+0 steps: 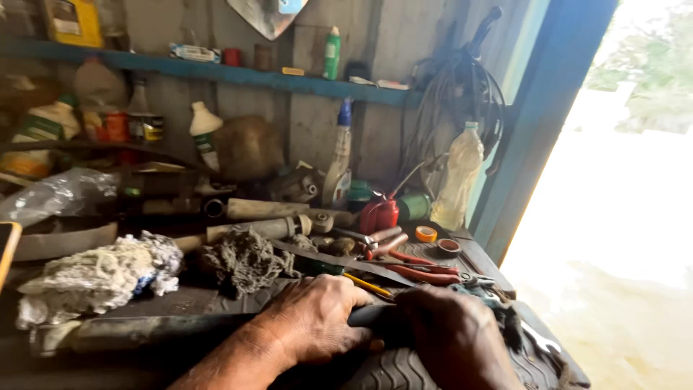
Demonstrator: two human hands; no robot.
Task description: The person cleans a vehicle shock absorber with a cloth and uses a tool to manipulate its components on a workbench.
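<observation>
Head camera looks down at two bare hands on a cluttered workbench [491, 271]. Left hand [314, 318] lies on a long dark bar [144, 331] that runs across the front of the bench, and its fingers are curled over the bar and grasp it. Right hand [455, 336] is just beside the left one, touching the same bar where its dark end passes over a black tyre [397, 370] with a ribbed tread; the fingers are bent down and turned away, so I cannot tell if this hand grips or only presses. Beside the right hand a frayed dark rag [509, 321] hangs on the tyre. Just behind the knuckles lie a screwdriver with a yellow shaft [367, 284], a long flat blade [339, 258] and pliers with red handles [426, 273]. Near them, further right, are a small roll of orange tape [426, 233] and a dark round roll [448, 247]. To the left of the hands lie a dark bundle of waste threads [242, 261] and a pale bundle of cotton waste [94, 278]. At the back of the bench stand a red oil can [380, 214], a clear plastic bottle with yellowish liquid [458, 177] and a spray bottle with a blue top [341, 155]. Black cables [462, 90] hang on the wall, and a blue shelf [238, 74] above carries more bottles and tins.
</observation>
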